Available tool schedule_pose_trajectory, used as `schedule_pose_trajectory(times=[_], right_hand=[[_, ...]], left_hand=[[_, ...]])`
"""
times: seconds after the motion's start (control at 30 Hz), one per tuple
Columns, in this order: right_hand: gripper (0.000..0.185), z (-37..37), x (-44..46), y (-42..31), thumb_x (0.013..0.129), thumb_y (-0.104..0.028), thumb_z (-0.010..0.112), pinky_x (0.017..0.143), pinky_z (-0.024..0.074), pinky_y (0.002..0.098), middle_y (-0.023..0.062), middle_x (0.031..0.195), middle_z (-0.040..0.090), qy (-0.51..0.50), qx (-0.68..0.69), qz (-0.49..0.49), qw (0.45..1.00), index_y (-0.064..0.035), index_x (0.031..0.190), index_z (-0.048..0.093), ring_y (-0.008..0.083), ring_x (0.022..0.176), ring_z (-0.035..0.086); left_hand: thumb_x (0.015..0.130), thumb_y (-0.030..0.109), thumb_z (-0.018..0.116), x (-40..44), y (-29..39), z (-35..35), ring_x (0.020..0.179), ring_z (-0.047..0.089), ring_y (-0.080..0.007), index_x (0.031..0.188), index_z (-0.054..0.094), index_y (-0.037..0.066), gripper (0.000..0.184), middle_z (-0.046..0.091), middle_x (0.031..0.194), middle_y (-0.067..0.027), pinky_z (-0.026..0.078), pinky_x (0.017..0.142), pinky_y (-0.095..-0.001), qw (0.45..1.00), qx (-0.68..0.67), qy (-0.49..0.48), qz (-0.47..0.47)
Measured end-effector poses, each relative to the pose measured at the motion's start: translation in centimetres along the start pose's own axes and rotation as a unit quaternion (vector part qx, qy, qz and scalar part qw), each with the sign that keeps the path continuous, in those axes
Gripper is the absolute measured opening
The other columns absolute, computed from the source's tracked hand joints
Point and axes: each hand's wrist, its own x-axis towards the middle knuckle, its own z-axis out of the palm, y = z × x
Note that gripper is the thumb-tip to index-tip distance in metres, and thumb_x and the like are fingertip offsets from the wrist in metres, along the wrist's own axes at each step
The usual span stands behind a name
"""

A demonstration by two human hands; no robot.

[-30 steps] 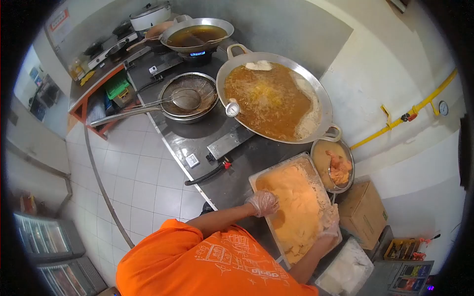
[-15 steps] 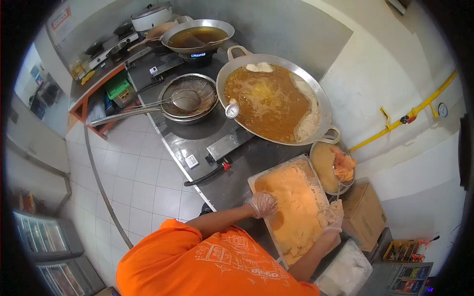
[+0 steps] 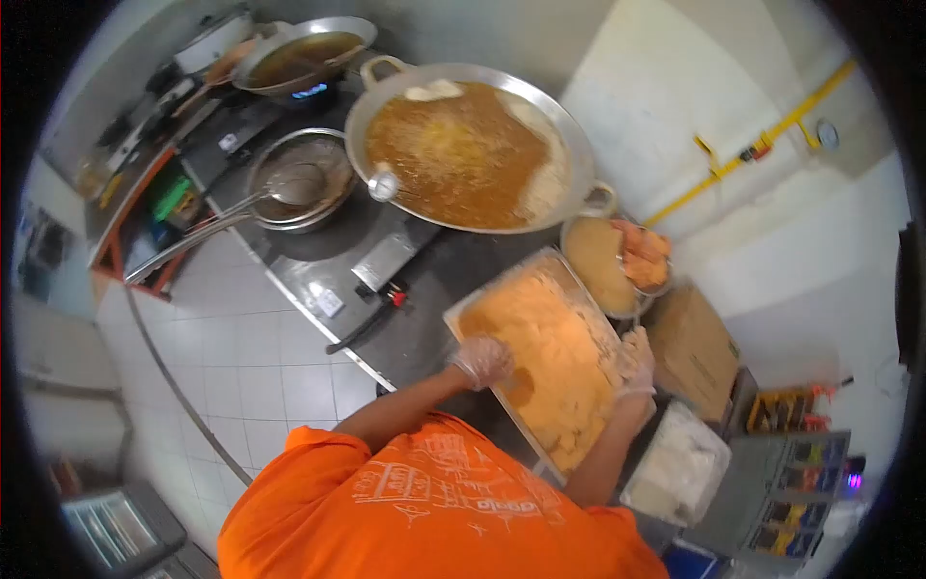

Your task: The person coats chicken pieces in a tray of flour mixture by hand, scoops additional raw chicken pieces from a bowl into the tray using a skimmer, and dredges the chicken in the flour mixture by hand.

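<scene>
My right hand [image 3: 634,362] has its fingers pinched on the handle [image 3: 637,321] of the scoop, and the orange pieces [image 3: 644,256] now poke out more past the side of the bowl [image 3: 590,262] than before. My left hand [image 3: 482,361] is still by the edge of the tray [image 3: 502,281] of orange powder [image 3: 545,328], but I can't tell how its fingers are.

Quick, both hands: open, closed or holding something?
Left hand: at the edge of the tray, fingers curled; grip can't be told.
Right hand: appears closed on the handle of the loaded scoop.
</scene>
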Motion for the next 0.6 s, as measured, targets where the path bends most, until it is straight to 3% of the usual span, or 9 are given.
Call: schedule_pose_trajectory(times=[0.07, 0.17, 0.27, 0.4, 0.47, 0.5, 0.53, 0.57, 0.6], right_hand=[[0.035, -1.3, -1.1, 1.3, 0.103, -0.045, 0.057, 0.035, 0.0303, 0.0245, -0.0084, 0.055, 0.044, -0.008, 0.007, 0.033, 0.999, -0.0223, 0.077, 0.053, 0.0067, 0.04, 0.04], [0.036, -2.6, -3.9, 5.4, 0.102, -0.049, 0.057, 0.036, 0.0325, 0.0236, -0.0076, 0.058, 0.046, 0.069, -0.075, -0.025, 0.994, -0.0215, 0.079, 0.053, 0.0058, 0.042, 0.042], [0.036, -3.0, -10.0, 7.4, 0.102, -0.052, 0.055, 0.037, 0.0327, 0.0231, -0.007, 0.059, 0.047, 0.013, -0.081, 0.066, 0.994, -0.0213, 0.082, 0.054, 0.0064, 0.043, 0.043], [0.031, -3.5, -15.1, 11.8, 0.104, -0.042, 0.055, 0.036, 0.0333, 0.0231, -0.0064, 0.06, 0.046, 0.015, -0.123, 0.026, 0.992, -0.019, 0.084, 0.056, 0.0077, 0.041, 0.042], [0.037, -7.6, -13.6, 16.1, 0.104, -0.043, 0.051, 0.048, 0.0477, 0.0368, 0.0039, 0.07, 0.059, 0.025, -0.338, -0.063, 0.939, -0.0084, 0.094, 0.062, 0.0239, 0.055, 0.06], [0.037, -7.2, -14.0, 16.9, 0.104, -0.043, 0.051, 0.048, 0.0477, 0.0368, 0.0039, 0.07, 0.059, 0.028, -0.336, -0.062, 0.939, -0.0084, 0.094, 0.062, 0.0239, 0.055, 0.06], [0.035, -6.6, -14.5, 18.0, 0.103, -0.038, 0.051, 0.054, 0.0503, 0.0418, 0.0106, 0.075, 0.062, 0.029, -0.548, -0.184, 0.815, -0.0046, 0.097, 0.062, 0.0296, 0.062, 0.064], [0.033, -5.8, -15.2, 18.7, 0.103, -0.033, 0.051, 0.059, 0.0528, 0.0469, 0.0174, 0.08, 0.065, 0.027, -0.721, -0.29, 0.629, -0.0009, 0.1, 0.061, 0.0353, 0.068, 0.067], [0.033, -4.8, -16.0, 18.8, 0.103, -0.033, 0.051, 0.059, 0.0528, 0.0469, 0.0174, 0.08, 0.065, 0.03, -0.721, -0.286, 0.63, -0.0009, 0.1, 0.061, 0.0353, 0.068, 0.067]], left_hand=[[0.094, 0.038, 0.052, -0.2, -0.6, 1.4, 0.073, 0.069, -0.0381, 0.088, 0.066, 0.006, 0.036, 0.07, 0.078, -0.0192, 0.056, 0.069, -0.0487, 0.999, 0.023, 0.013, 0.04], [0.096, 0.024, 0.053, -0.2, -1.0, 1.6, 0.076, 0.07, -0.0343, 0.082, 0.066, 0.006, 0.027, 0.069, 0.084, -0.0185, 0.056, 0.068, -0.0459, 0.995, -0.005, 0.064, 0.073], [0.096, 0.026, 0.056, 0.2, -1.1, 2.5, 0.065, 0.067, -0.0373, 0.08, 0.066, 0.005, 0.028, 0.067, 0.071, -0.0201, 0.054, 0.062, -0.0482, 0.99, -0.072, 0.123, -0.018], [0.097, 0.027, 0.059, 1.1, -1.3, 3.2, 0.056, 0.063, -0.0404, 0.077, 0.065, 0.004, 0.031, 0.063, 0.063, -0.0209, 0.051, 0.054, -0.0492, 0.958, -0.158, 0.215, -0.104], [0.097, 0.028, 0.059, 1.2, -1.3, 3.1, 0.056, 0.063, -0.0406, 0.076, 0.065, 0.004, 0.033, 0.063, 0.064, -0.0209, 0.05, 0.052, -0.0492, 0.952, -0.158, 0.235, -0.116], [0.098, 0.028, 0.059, 1.3, -1.3, 3.2, 0.056, 0.062, -0.0409, 0.076, 0.065, 0.003, 0.034, 0.063, 0.064, -0.021, 0.049, 0.053, -0.0492, 0.948, -0.164, 0.242, -0.122], [0.098, 0.027, 0.058, 1.3, -1.3, 3.3, 0.056, 0.062, -0.0411, 0.075, 0.064, 0.003, 0.034, 0.063, 0.065, -0.0212, 0.049, 0.053, -0.0493, 0.945, -0.17, 0.248, -0.129], [0.098, 0.027, 0.058, 1.2, -0.9, 2.8, 0.056, 0.062, -0.0411, 0.075, 0.064, 0.003, 0.034, 0.063, 0.065, -0.0212, 0.049, 0.053, -0.0493, 0.946, -0.172, 0.244, -0.127], [0.099, 0.026, 0.058, 1.0, -0.2, 1.7, 0.057, 0.062, -0.0413, 0.075, 0.064, 0.002, 0.035, 0.064, 0.065, -0.0209, 0.049, 0.054, -0.0489, 0.942, -0.177, 0.255, -0.128]])
